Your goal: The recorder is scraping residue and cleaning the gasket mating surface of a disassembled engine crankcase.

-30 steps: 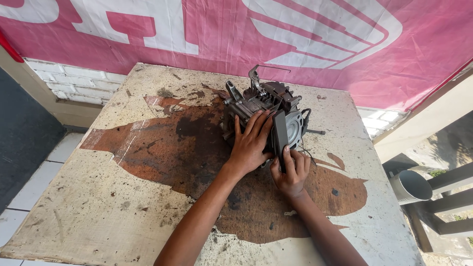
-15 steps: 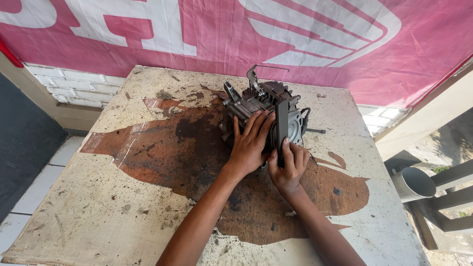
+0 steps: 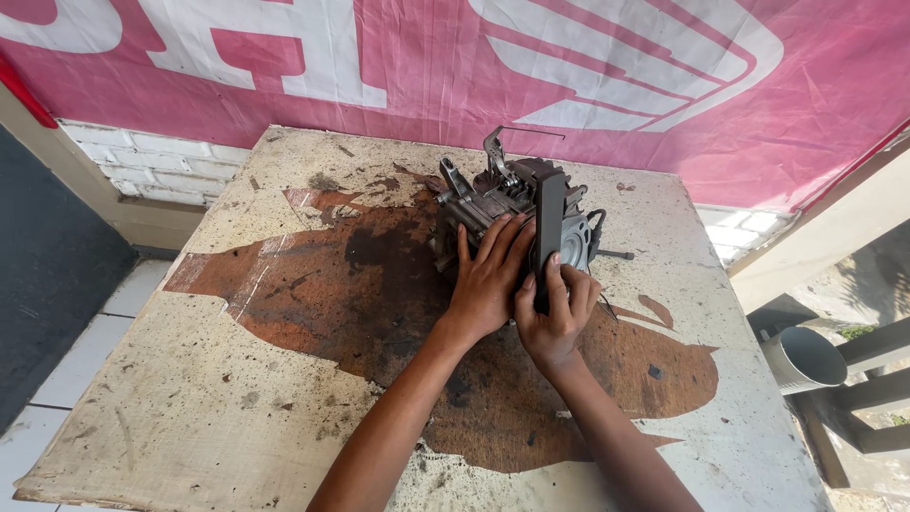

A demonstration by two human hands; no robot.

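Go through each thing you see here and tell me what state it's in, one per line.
Engine block: upright on the table, greasy, held by both hands.
Black strap: standing up along the engine's side.
Left hand: flat on the engine, fingers spread.
Right hand: fingers wrapped around the strap's lower end.
Table: worn, top layer peeled, oil-stained.
Pink banner: hanging, creased.

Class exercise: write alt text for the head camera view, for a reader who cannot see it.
Two bare hands work on a grey metal engine part that sits on a worn, oil-stained table. The left hand lies flat on its side, while the right hand grips a dark upright strip at its front. A pink banner hangs behind.
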